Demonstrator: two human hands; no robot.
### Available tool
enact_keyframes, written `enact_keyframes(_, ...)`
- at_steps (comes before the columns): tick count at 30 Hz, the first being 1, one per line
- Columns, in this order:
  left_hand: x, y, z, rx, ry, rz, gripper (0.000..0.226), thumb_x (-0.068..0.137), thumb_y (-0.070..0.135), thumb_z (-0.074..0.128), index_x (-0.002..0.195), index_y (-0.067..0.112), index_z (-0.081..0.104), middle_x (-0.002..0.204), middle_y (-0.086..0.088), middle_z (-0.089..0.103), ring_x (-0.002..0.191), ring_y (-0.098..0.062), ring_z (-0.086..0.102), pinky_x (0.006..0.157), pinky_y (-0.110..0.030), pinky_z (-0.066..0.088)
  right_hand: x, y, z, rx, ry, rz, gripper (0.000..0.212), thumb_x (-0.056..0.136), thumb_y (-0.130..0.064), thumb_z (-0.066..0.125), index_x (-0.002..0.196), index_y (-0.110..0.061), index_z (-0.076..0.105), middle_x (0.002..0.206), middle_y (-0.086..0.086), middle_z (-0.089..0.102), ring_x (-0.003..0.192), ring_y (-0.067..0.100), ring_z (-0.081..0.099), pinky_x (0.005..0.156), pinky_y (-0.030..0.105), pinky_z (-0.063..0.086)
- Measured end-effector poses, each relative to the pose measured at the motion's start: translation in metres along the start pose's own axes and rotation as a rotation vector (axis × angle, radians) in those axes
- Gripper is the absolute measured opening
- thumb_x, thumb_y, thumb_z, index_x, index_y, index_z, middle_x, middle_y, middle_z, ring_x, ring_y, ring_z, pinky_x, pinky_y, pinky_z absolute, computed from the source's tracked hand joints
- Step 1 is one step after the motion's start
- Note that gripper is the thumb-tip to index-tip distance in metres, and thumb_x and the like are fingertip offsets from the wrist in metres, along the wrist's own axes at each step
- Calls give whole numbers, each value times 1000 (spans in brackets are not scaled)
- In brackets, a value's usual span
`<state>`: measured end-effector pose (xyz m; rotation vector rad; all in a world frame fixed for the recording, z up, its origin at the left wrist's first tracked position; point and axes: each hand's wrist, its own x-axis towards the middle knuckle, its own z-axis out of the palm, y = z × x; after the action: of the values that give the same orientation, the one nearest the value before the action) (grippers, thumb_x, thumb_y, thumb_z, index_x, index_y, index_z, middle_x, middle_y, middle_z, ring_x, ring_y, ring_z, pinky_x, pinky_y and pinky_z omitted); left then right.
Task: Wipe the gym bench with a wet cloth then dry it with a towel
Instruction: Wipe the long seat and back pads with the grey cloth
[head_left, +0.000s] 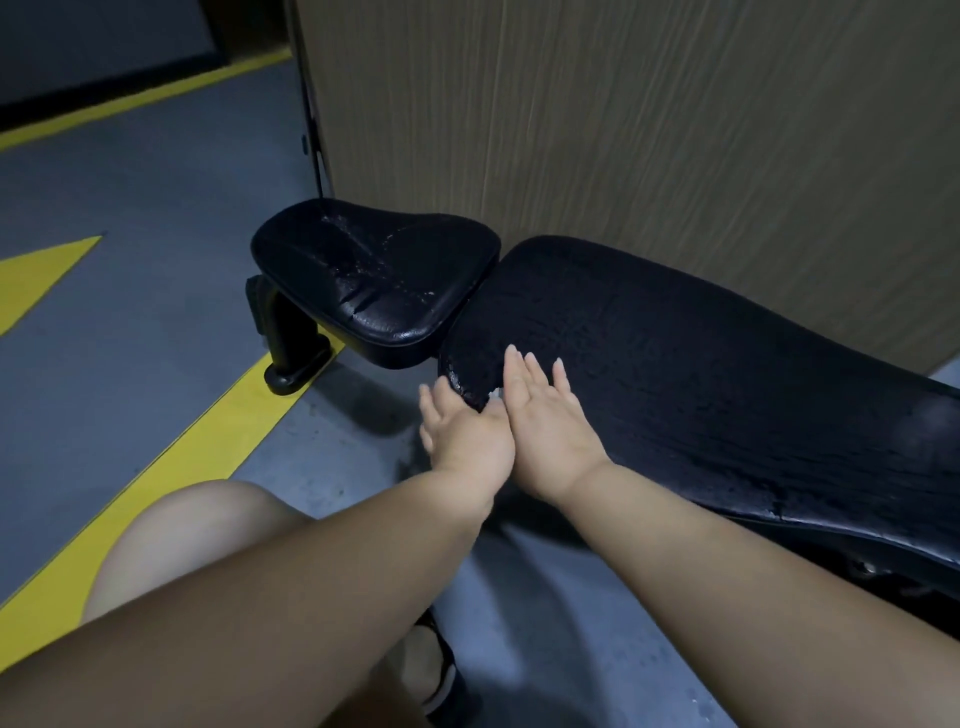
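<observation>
Black bench (701, 374) stood on grey floor (130, 197) beside a wood panel (623, 104). Right hand (545, 415) lay flat on the long pad's near corner, fingers straight. Left hand (467, 441) touched it alongside, fingers spread over the pad's edge. A white speck showed between them; could not identify it.

We see a black seat pad (374, 270) flecked with pale, whitish scuffs, and beside it a long black back pad (701, 374) with a fine pebbled grain. The bench leg (291, 343) is black too. The floor (156, 197) is blue-grey, crossed by bright yellow stripes (171, 457). Behind stands a tan wall panel (649, 114) with a streaky wood-grain pattern. A sandal (447, 670) is black.
</observation>
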<state>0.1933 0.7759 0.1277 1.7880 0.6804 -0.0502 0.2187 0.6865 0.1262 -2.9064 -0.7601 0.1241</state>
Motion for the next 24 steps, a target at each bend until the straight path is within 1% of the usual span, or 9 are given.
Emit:
enact_keyframes(2, 3, -8, 9, -73, -80, -141, 72, 100, 44, 40, 155, 20, 2, 163, 3, -8, 149, -22, 8, 120, -39, 14, 4, 3, 2, -21, 14, 35, 87, 96, -26, 45, 146, 0, -21, 161, 12, 3, 148, 22, -6, 119, 40, -9)
enact_keyframes(5, 9, -12, 29, -251, -210, -304, 79, 98, 57, 32, 154, 24, -12, 163, 2, 8, 147, -21, 19, 119, -41, 23, 3, 17, -3, -36, -47, 12, 97, 91, -38, 52, 147, -3, -19, 161, 9, -2, 148, 21, -10, 119, 41, -10)
enact_keyframes(8, 12, 3, 41, -283, -105, -412, 85, 95, 62, 32, 153, 20, -15, 159, -8, 23, 142, -29, 30, 114, -44, 31, -6, 37, -17, -9, -175, -114, 127, 70, -57, 71, 150, -13, -17, 153, -9, -21, 143, 13, -23, 118, 40, -13)
enact_keyframes(10, 9, 14, 46, -302, -23, -442, 84, 99, 54, 36, 153, 12, -12, 161, -13, 14, 146, -32, 19, 118, -45, 17, -10, 54, -27, 33, -186, -118, 117, 73, -57, 66, 152, -20, -13, 154, -12, -21, 141, 8, -26, 117, 38, -15)
enact_keyframes(12, 7, 19, 49, -348, 31, -445, 77, 101, 49, 35, 155, 11, -6, 163, -8, 2, 149, -28, 4, 119, -43, 1, -12, 71, -33, 89, -150, -72, 92, 87, -41, 54, 153, -25, -6, 160, -7, -13, 143, 6, -22, 117, 35, -15)
enact_keyframes(14, 8, 18, 54, -411, 67, -431, 73, 101, 48, 32, 156, 15, -3, 163, -3, -4, 150, -24, -1, 119, -44, -4, -13, 81, -31, 69, -100, -20, 73, 95, -32, 41, 154, -26, -2, 161, -6, -5, 145, 7, -17, 118, 33, -14)
enact_keyframes(18, 2, 15, 54, -416, 129, -303, 70, 103, 41, 32, 153, 27, -16, 163, 0, -11, 149, -21, 6, 117, -42, 4, -15, 85, -18, -23, -53, 40, 63, 100, -48, 27, 154, -27, 2, 161, -6, -3, 147, 10, -13, 119, 33, -10)
enact_keyframes(22, 15, 7, 41, -463, 214, -189, 68, 104, 35, 34, 153, 30, -12, 163, -1, -7, 148, -22, 15, 116, -41, 12, -16, 85, -16, -17, 9, 40, 63, 99, -50, 28, 154, -28, 8, 161, -6, 3, 148, 11, -8, 120, 31, -6)
enact_keyframes(24, 27, 4, 35, -455, 232, -149, 66, 104, 34, 36, 154, 30, -8, 163, -3, 0, 145, -24, 25, 115, -41, 20, -16, 85, -15, -17, 23, 46, 63, 98, -51, 29, 154, -27, 12, 161, -5, 7, 148, 12, -5, 120, 31, -4)
